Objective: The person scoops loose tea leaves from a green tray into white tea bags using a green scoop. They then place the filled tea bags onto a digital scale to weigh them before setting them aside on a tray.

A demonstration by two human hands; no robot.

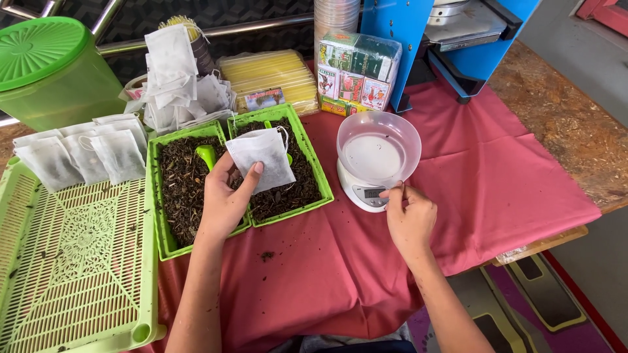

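Left hand [226, 199] holds tea bag [265, 158], right hand [409, 219] touches scale [366, 193]

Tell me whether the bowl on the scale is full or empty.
Nearly empty. The clear bowl on the white scale shows a bare bottom with only a few dark specks.

So much green here: the two little trays [313, 171] holding the dark brown, almost black loose tea [184, 186] are bright lime green, same as the scoop [207, 155] poking out of it. The big slotted tray [78, 261] on the side is a paler lime with a lacy cut-out pattern in the middle, and the lidded tub [49, 68] is green too. The cloth [510, 176] underneath is pinkish red. The filter bag [265, 159] is plain white, the scale [366, 193] white with a frosted clear bowl [378, 147]. The machine [418, 33] behind is bright blue, the straws [275, 75] yellow.
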